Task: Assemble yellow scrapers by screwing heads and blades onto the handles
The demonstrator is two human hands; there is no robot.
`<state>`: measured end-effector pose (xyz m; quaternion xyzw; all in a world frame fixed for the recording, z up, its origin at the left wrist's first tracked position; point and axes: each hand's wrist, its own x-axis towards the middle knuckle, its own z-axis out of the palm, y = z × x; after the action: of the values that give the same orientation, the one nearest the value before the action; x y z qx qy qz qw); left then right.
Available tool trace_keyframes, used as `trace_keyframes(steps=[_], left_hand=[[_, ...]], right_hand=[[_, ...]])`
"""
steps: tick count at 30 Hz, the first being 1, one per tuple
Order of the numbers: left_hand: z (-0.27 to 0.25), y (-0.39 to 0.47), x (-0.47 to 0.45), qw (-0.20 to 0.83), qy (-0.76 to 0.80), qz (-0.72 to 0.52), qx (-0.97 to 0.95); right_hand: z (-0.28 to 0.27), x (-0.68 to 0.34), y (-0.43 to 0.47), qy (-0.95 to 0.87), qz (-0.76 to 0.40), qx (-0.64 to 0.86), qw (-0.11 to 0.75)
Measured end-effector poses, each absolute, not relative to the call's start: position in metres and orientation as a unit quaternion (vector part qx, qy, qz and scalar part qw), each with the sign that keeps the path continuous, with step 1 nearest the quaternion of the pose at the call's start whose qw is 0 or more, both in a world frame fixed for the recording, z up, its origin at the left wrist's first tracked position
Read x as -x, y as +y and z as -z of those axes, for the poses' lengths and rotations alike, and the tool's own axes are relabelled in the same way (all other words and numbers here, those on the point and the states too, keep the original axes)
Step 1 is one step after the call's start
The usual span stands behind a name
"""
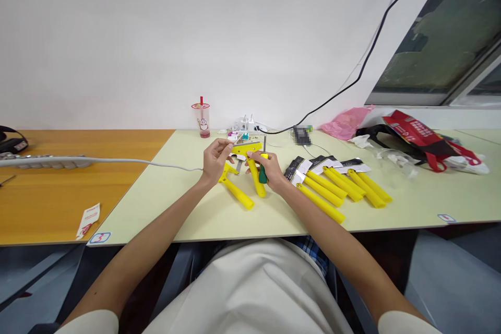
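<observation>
My left hand [215,160] pinches the left end of the head of a yellow scraper [256,180], which has a flat metal strip along its top. Closed around the green and yellow handle of a screwdriver [263,173] is my right hand [274,171], its shaft pointing up; the thumb also rests against the scraper near its neck. Below the held one, a second yellow scraper [239,194] lies on the table, its head partly hidden behind my left fingers. To the right lie several yellow scrapers [324,203] with black and white sleeves [296,169] over their heads.
A plastic cup with a red straw [202,120] stands by the wall, left of a white power strip [250,125]. Farther right are a pink bag [346,122] and a red bag [415,133]. A grey cable [117,160] crosses the left; a black cable [376,36] hangs down the wall.
</observation>
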<state>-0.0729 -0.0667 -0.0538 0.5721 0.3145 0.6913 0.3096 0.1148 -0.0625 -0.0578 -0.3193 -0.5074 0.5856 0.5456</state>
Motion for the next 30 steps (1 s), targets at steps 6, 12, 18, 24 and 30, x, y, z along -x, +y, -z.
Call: trace_keyframes(steps=[6,12,18,24,30], left_hand=[[0.053,-0.067,0.073,0.297,0.327,-0.668,-0.599],[0.056,-0.066,0.074,0.290,0.332,-0.666,-0.602],[0.057,-0.065,0.076,0.289,0.335,-0.657,-0.611],[0.057,-0.065,0.074,0.288,0.339,-0.656,-0.610],[0.067,-0.051,0.080,0.302,0.356,-0.647,-0.603]], right_hand=[[0.058,-0.115,-0.062,-0.509,-0.583,0.321,0.545],[0.059,-0.115,-0.062,-0.507,-0.583,0.322,0.546],[0.059,-0.115,-0.061,-0.504,-0.587,0.323,0.545],[0.063,-0.116,-0.059,-0.498,-0.590,0.319,0.550],[0.057,-0.119,-0.055,-0.470,-0.563,0.313,0.604]])
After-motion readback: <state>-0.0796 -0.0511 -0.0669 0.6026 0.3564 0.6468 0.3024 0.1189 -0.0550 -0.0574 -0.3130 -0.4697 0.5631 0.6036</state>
